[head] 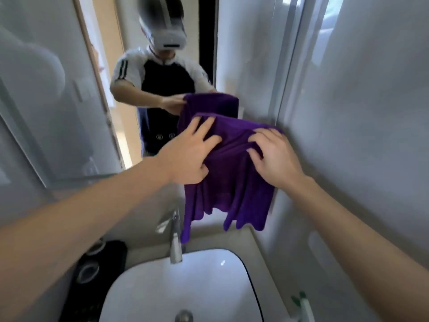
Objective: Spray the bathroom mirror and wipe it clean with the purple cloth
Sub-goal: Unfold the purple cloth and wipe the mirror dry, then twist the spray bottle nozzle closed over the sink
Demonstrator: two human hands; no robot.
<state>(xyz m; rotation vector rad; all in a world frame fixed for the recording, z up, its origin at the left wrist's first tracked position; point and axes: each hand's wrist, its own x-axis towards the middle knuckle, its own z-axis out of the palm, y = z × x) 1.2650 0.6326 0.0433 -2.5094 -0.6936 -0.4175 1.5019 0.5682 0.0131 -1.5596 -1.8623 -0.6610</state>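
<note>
Holding purple cloth [232, 173] up by the mirror [69, 89], both your hands pinching its top edge.
Left hand [188, 156] and right hand [274, 154] fingers clamp bunched fabric; cloth hangs creased above faucet [175, 240] and sink [162, 287].

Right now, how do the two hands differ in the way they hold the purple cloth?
The left hand lies with fingers spread fairly straight over the purple cloth, thumb pinching underneath; the right hand curls its fingers into the fabric. The left hand holds the cloth's left part, the right hand its upper right edge. Both hold it up before the mirror.
</note>
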